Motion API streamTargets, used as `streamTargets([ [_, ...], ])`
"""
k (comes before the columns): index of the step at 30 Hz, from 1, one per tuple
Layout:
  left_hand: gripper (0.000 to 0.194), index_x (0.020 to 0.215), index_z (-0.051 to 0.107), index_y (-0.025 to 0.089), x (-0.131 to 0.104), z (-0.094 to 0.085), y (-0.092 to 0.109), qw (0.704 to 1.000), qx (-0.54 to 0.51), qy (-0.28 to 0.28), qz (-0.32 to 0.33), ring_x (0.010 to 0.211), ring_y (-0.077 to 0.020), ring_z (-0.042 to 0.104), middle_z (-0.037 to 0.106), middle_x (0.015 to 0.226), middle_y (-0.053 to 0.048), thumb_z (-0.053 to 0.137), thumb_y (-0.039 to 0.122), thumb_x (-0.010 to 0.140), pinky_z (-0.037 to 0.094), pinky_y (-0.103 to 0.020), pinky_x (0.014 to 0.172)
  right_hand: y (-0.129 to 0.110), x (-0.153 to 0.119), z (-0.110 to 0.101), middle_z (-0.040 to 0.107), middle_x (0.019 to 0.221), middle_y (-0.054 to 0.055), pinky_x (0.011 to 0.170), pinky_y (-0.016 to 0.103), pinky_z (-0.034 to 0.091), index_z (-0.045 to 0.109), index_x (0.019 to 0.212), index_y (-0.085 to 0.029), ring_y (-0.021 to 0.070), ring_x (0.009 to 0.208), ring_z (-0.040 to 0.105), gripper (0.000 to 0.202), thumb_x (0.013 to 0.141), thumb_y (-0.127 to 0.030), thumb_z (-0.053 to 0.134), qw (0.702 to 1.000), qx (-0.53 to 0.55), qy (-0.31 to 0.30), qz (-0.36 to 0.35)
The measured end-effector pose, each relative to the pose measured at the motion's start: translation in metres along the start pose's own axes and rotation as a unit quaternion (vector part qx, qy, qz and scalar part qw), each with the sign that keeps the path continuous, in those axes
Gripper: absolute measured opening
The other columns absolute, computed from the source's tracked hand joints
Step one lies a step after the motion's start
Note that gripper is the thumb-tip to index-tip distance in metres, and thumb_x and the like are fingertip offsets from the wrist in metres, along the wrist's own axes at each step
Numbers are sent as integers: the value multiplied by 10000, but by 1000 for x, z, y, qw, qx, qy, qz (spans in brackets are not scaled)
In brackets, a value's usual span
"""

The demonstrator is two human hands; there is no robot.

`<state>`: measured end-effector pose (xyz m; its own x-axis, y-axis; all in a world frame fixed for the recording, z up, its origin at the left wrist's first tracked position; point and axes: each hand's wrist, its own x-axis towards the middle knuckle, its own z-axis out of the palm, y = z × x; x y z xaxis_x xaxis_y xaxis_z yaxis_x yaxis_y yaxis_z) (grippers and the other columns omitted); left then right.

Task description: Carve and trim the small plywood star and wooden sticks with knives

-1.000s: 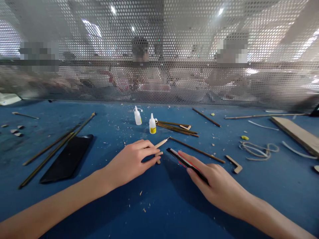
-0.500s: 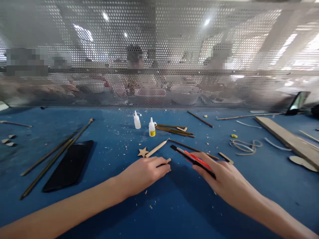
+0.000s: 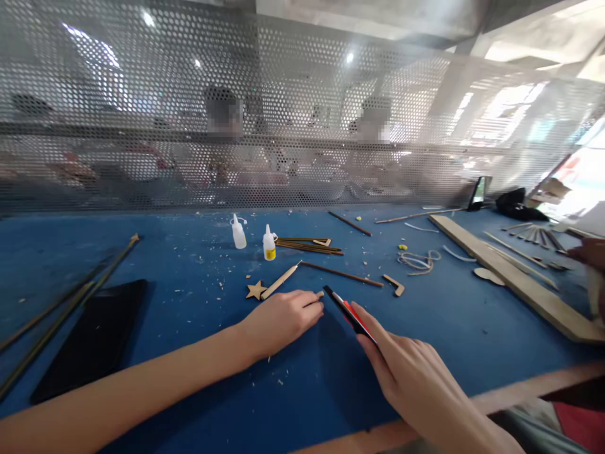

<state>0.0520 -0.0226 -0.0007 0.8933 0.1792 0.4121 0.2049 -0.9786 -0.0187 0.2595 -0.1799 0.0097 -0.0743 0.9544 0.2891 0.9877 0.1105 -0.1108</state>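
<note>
My left hand (image 3: pixel 286 318) rests low over the blue tabletop, fingers closed on a small piece of wood (image 3: pixel 320 294) whose pale end sticks out past the fingertips. In my right hand (image 3: pixel 401 353) is a red and black utility knife (image 3: pixel 350 315), its tip pointing forward and left, close to the end of that piece. Whether the blade touches the wood I cannot tell. Just beyond my left hand lie a wooden star (image 3: pixel 256 290) and a pale whittled stick (image 3: pixel 281 281). A thin brown stick (image 3: pixel 343 273) and a small L-shaped wooden piece (image 3: pixel 394 285) lie farther right.
Two white glue bottles (image 3: pixel 239 232) stand beside a bundle of brown sticks (image 3: pixel 309 246). A black phone-like slab (image 3: pixel 92 340) and long sticks (image 3: pixel 106 270) lie left. On the right are string (image 3: pixel 420 261), a wooden plank (image 3: pixel 510 274) and another person's hand (image 3: pixel 588 255). Perforated metal screen (image 3: pixel 293 170) closes the back.
The view has turned to the right, bringing the table's front edge and another person's hand into sight. The knife has come nearer the wood piece and points more steeply forward.
</note>
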Motion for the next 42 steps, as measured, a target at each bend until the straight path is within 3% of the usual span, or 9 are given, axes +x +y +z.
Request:
streamTargets([
  [4,251,1087,688,127,3,7,-13,1000,8,16,-13,1053,-226,710,729,1153,-91,452,199,1045,601,-365,926,-3,21,0,719,644,1,499,296,399,445,1500,-204,227,553,710,472,1060,-350,356,997,-71,1,0],
  [11,262,1116,669,120,0,13,-16,1000,-7,19,-11,1130,-208,681,727,1154,-88,421,179,1056,563,-353,1001,-8,34,5,651,532,-20,466,282,303,442,1518,-213,200,446,645,490,1056,-351,355,993,-117,22,-24],
  [17,235,1096,654,118,1,12,-15,1000,3,-3,-16,1068,-199,687,719,1084,-104,425,143,1045,566,-366,961,-10,31,8,643,516,-23,450,270,312,413,1536,-195,190,427,634,500,1051,-311,364,993,-108,28,-28],
  [27,249,1089,665,127,2,10,-15,999,-14,6,-33,1025,-189,691,719,1051,-93,422,172,1056,561,-366,944,-9,28,11,669,548,-27,442,270,361,384,1545,-201,200,455,670,503,1052,-296,360,999,-51,17,-12],
  [35,252,1122,660,131,2,9,-14,999,-27,-4,-44,1070,-192,680,717,1081,-93,423,195,1061,552,-363,966,-7,27,9,664,537,-21,453,276,323,389,1547,-215,200,442,651,512,1044,-308,370,994,-104,8,-26],
  [42,274,1131,673,104,3,10,-17,1000,-18,-12,-16,1086,-218,676,725,1109,-111,422,190,1060,557,-378,952,-13,33,3,661,531,-2,467,278,279,411,1541,-214,191,452,638,517,1036,-315,372,989,-141,-20,-23],
])
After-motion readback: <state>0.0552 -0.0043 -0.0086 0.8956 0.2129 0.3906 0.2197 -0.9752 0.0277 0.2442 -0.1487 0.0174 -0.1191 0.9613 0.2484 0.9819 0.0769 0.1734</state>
